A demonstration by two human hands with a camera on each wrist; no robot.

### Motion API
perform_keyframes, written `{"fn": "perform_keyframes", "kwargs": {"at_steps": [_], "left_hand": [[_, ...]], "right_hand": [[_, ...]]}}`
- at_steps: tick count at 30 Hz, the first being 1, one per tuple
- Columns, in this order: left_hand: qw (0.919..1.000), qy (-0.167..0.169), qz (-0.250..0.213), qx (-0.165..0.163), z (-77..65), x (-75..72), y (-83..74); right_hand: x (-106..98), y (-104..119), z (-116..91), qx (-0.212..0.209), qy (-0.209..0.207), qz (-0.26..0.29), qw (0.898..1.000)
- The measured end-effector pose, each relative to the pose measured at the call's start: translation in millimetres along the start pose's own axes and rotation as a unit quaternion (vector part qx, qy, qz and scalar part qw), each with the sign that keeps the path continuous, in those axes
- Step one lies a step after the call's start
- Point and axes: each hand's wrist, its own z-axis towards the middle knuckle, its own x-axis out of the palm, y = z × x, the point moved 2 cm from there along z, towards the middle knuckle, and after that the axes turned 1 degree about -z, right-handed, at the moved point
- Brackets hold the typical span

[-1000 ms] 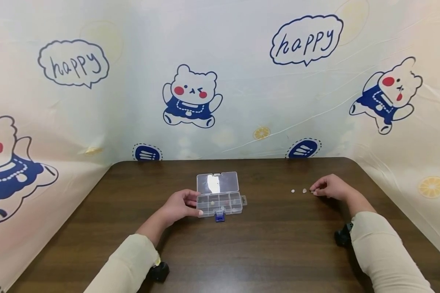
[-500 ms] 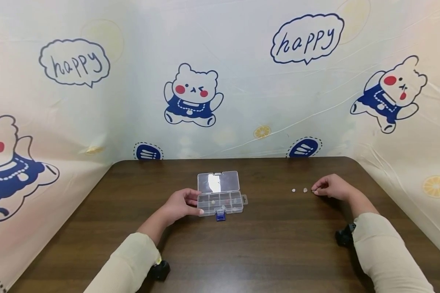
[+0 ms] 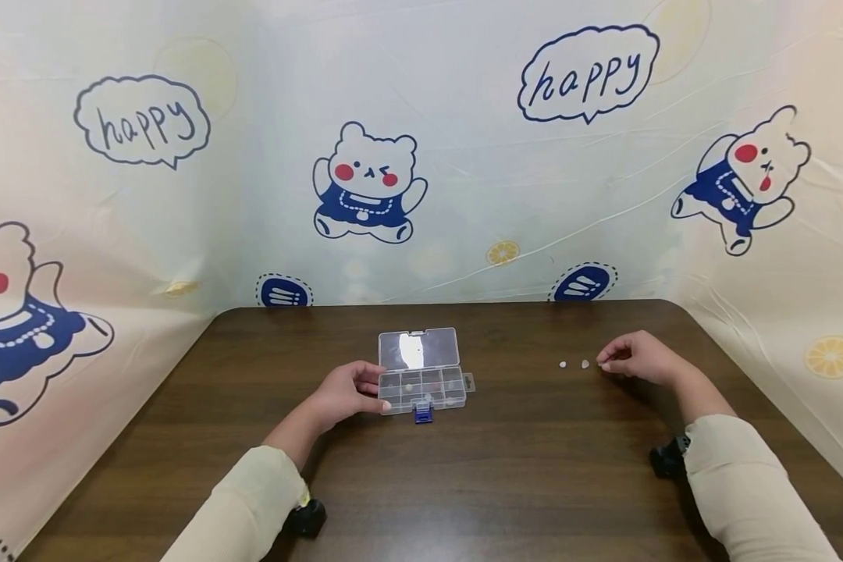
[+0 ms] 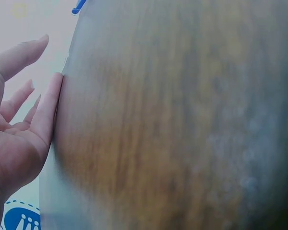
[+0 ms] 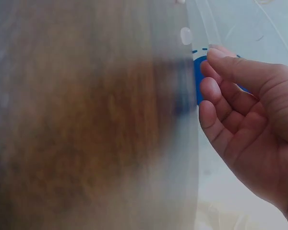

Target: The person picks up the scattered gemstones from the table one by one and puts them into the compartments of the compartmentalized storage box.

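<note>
A clear plastic compartment box (image 3: 389,403) lies on the table with its lid (image 3: 437,347) folded back and a blue latch (image 3: 423,413) at its front. Several small pale and pinkish pieces sit in its compartments. My left hand (image 3: 344,396) holds the box by its left end, thumb at the front corner and fingers toward the back. Over on the right, my right hand (image 3: 642,359) pinches a tiny pale piece between thumb and forefinger, mostly hidden by the fingertips. Two small whitish pieces, one farther left (image 3: 563,364) and one nearer the fingers (image 3: 585,364), lie beside that hand.
The dark wooden table (image 3: 506,468) runs back to a curtain (image 3: 464,195) printed with cartoon bears. A hanging tab (image 3: 469,382) sticks out from the box's right end. Black wrist cameras sit under both sleeves.
My right hand has shifted slightly, its fingertips now a little higher by the same spot. The left hand and the box have stayed in place.
</note>
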Motion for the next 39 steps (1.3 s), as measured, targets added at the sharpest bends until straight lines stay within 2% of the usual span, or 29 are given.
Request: {"fn": "perform_keyframes", "kwargs": {"at_steps": [9,20,39], "left_hand": [[1.0000,-0.001,0.005,0.001,0.4,0.5,0.6],[0.9999,-0.002,0.012,0.004,0.0,0.3,-0.1],[0.9999,-0.002,0.012,0.006,-1.6,0.3,-1.4]], "right_hand": [[-2,15,-5,-0.005,0.002,-0.007,1.000],[0,34,-8,-0.048,-0.013,-0.010,0.999],[9,56,-7,-0.082,-0.022,-0.028,0.996]]}}
